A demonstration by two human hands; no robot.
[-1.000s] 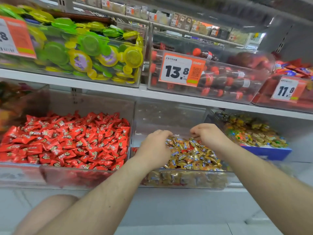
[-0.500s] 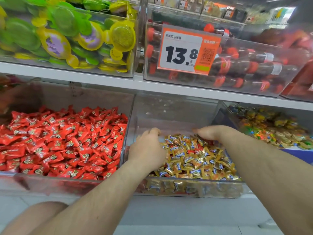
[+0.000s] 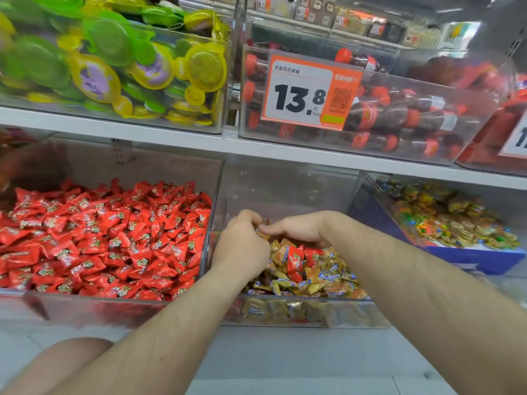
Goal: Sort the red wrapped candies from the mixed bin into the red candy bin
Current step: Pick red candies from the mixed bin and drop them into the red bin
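Several red candies [image 3: 296,259] lie on top of the gold ones in the mixed bin [image 3: 302,312], just below your right hand [image 3: 299,228]; they look light, crinkly and slippery, so pinch one by its twisted wrapper end. Your left hand [image 3: 242,243] and right fingers [image 3: 269,230] meet curled around a small gold-brown wrapper, near but not touching the reds. The red candy bin [image 3: 108,306] sits just left.

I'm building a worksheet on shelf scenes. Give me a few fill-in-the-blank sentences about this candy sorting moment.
1. Both hands, left hand and right hand, are over the ____ bin.
2. The red candy bin stands to the ____ of the mixed bin.
3. The price tag above reads ____.
4. A few ____ candies lie among the gold ones.

Missing words: mixed; left; 13.8; red
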